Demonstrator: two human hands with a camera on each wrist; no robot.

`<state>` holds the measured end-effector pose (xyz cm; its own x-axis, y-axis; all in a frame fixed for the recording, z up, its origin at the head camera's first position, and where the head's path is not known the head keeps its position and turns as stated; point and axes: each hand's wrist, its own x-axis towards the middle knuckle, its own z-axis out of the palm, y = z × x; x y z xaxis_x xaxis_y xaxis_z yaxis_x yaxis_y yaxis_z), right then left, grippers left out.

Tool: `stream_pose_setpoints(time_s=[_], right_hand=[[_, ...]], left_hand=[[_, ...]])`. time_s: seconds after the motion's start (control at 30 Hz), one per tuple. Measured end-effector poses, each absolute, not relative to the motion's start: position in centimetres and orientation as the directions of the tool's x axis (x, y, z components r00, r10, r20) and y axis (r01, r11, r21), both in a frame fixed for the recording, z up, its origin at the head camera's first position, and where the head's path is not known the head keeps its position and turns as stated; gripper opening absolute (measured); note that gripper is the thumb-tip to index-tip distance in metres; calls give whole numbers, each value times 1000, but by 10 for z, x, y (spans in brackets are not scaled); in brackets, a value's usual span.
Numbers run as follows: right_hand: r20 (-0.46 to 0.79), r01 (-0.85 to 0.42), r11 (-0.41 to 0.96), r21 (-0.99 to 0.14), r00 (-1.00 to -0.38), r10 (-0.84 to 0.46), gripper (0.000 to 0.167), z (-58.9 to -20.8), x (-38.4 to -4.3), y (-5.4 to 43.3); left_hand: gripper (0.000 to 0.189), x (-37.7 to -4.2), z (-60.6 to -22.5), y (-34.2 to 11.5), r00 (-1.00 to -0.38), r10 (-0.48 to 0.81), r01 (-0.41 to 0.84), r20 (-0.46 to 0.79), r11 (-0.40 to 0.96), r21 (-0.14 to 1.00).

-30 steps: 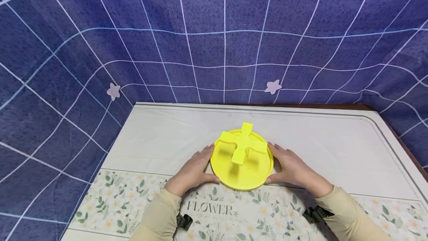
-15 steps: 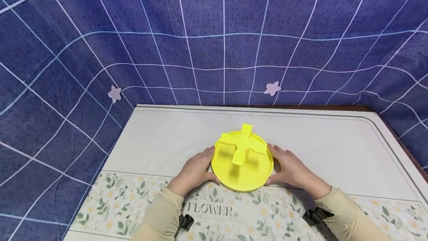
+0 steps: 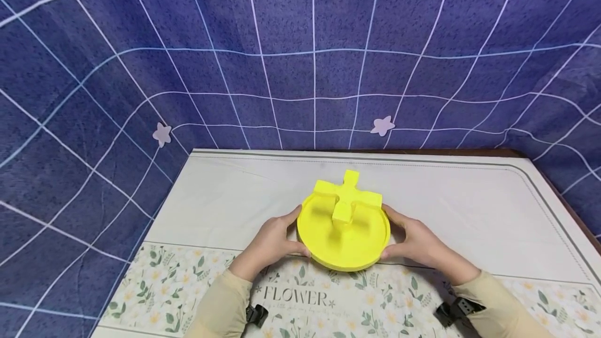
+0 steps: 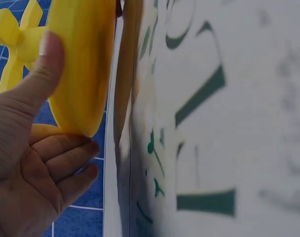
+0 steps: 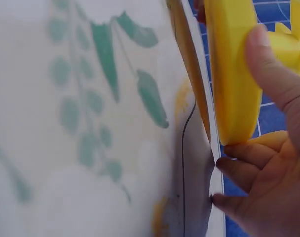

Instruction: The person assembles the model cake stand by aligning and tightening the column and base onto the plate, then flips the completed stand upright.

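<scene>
A yellow round tray (image 3: 345, 249) with a low rim has a yellow four-armed cross (image 3: 347, 195) raised on a stem at its middle. My left hand (image 3: 272, 239) grips the tray's left edge, thumb toward the front and fingers farther back. On the opposite edge, my right hand (image 3: 419, 239) holds it the same way. Both wrist views show a thumb against the tray's side, with the other fingers partly under its edge. The tray is slightly tilted and a narrow gap shows between it and the table in the left wrist view.
The table carries a white cloth (image 3: 244, 192) with a floral band (image 3: 155, 286) along the front. A blue gridded curtain (image 3: 281, 77) with stars hangs behind and at the sides. Dark wrist straps (image 3: 256, 315) sit at the sleeves.
Both hands hold the tray throughout. Between half a second ago and now, the tray and its cross have risen a little, tilted, and shifted slightly right. The head view has tipped slightly upward.
</scene>
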<state>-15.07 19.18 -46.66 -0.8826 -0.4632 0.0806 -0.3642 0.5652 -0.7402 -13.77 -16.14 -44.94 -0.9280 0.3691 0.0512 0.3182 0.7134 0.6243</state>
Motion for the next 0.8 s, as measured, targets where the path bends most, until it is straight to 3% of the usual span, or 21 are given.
stream_pose_setpoints(time_s=[0.33, 0.63, 0.8], right_hand=[[151, -297, 283, -912, -885, -441, 79, -459, -139, 198], [205, -273, 163, -948, -916, -346, 63, -444, -121, 194], [189, -237, 137, -962, -936, -297, 62, -438, -114, 190]], left_hand=[[97, -126, -448, -161, -953, 294, 216, 78, 477, 852], [84, -116, -439, -159, -946, 272, 274, 177, 375, 886], [63, -112, -440, -158, -938, 232, 334, 258, 404, 851]])
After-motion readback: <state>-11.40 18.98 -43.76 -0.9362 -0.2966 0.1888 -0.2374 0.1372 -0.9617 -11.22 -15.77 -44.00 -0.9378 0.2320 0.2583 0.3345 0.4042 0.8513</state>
